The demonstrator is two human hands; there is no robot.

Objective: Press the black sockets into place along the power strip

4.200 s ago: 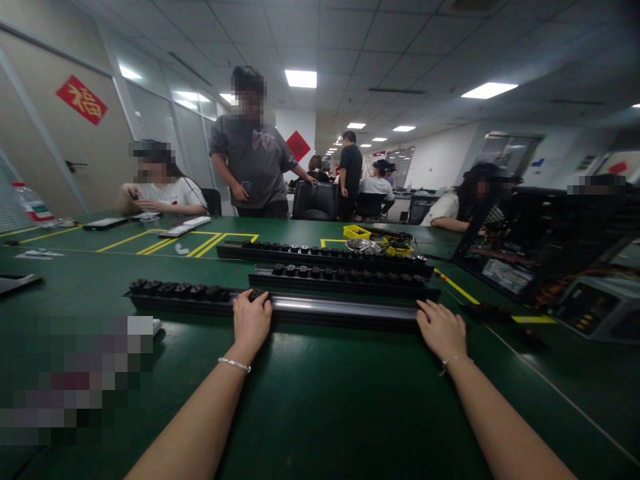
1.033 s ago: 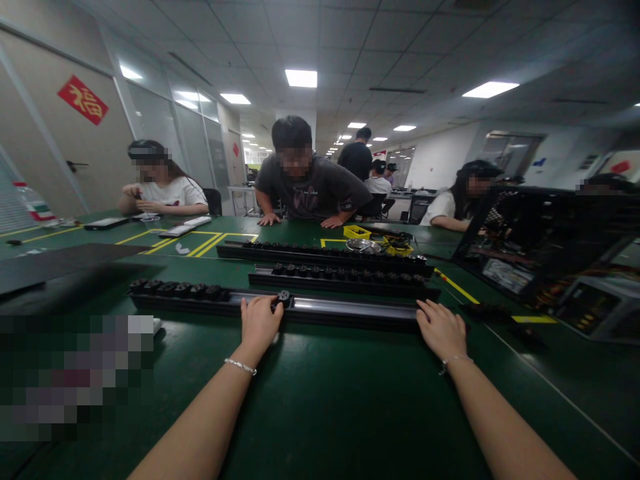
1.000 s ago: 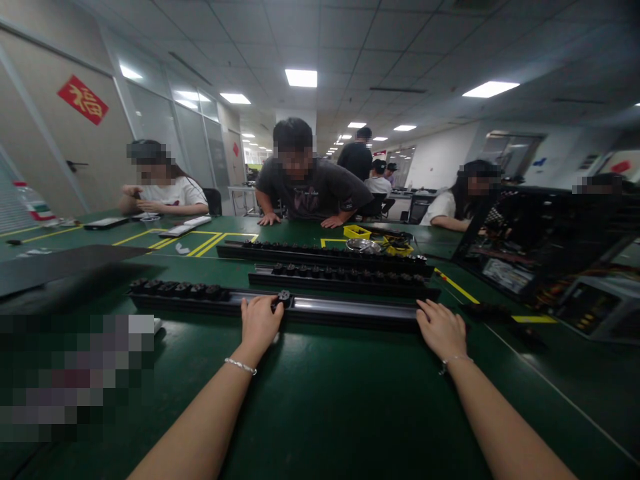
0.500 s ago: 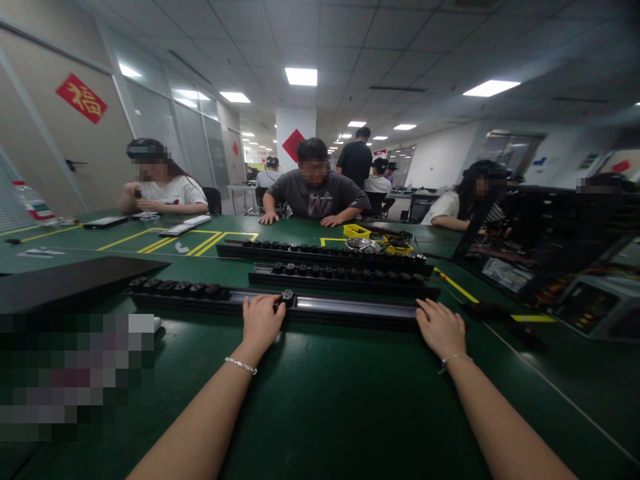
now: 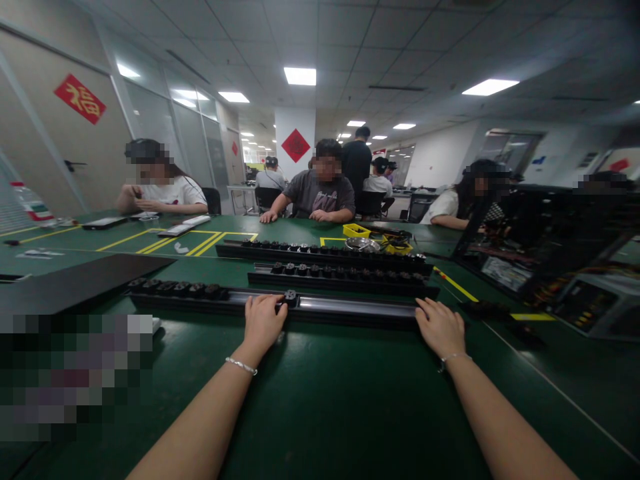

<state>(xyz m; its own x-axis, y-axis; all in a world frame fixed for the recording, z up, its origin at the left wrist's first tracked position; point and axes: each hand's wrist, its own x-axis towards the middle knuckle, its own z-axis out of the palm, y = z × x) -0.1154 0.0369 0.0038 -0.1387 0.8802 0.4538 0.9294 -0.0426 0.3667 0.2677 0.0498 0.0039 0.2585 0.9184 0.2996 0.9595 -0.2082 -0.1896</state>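
Observation:
A long black power track rail [image 5: 350, 308] with a shiny channel lies crosswise on the green table in front of me. My left hand [image 5: 264, 321] pinches a round-faced black socket module [image 5: 291, 298], which sits in the rail near its middle. Toward the right end, my right hand [image 5: 440, 327] grips the same rail, fingertips over its far edge and thumb hidden. Several more socket modules [image 5: 181, 289] stand in a row in the rail's left part. Bare channel shows between my two hands.
Beyond lie two more rails, a nearer one [image 5: 345, 279] and a farther one [image 5: 325, 256], filled with modules. A dark panel [image 5: 90, 283] is at left, an open computer case [image 5: 530, 247] at right. Yellow trays [image 5: 356, 231] stand farther back. A person [image 5: 323, 190] sits opposite.
My left hand and the socket module have slid slightly right along the rail. My right hand stays in place. The person opposite has shifted, drawing one hand back.

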